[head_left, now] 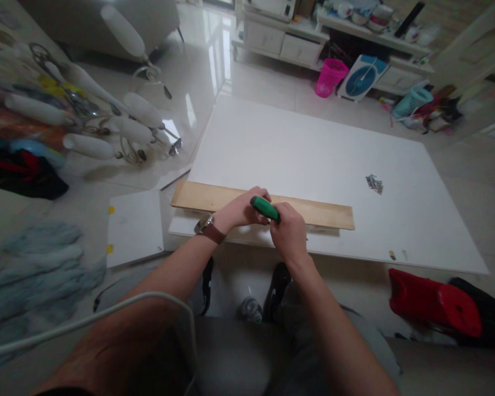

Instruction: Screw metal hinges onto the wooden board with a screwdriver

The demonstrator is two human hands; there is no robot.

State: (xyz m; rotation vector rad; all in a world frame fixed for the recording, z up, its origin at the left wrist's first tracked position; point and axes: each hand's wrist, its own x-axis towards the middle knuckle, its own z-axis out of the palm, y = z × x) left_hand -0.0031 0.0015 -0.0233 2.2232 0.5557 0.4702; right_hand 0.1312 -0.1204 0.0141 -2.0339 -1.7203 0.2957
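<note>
A long wooden strip [322,213] lies along the near edge of a large white board [305,154] on the floor. Over the middle of the strip, my right hand [289,231] is wrapped round the green handle of a screwdriver [265,208], held tip down toward the strip. My left hand [242,210], with a brown-strapped watch on the wrist, is closed against the tool's shaft and rests on the strip. The tool's tip is hidden by my fingers.
A small pile of screws [374,183] lies on the white board to the right. A smaller white panel [134,226] lies at the left. A chandelier [99,118] lies on the floor at far left, a red object [433,302] at lower right, a pink basket [330,77] behind.
</note>
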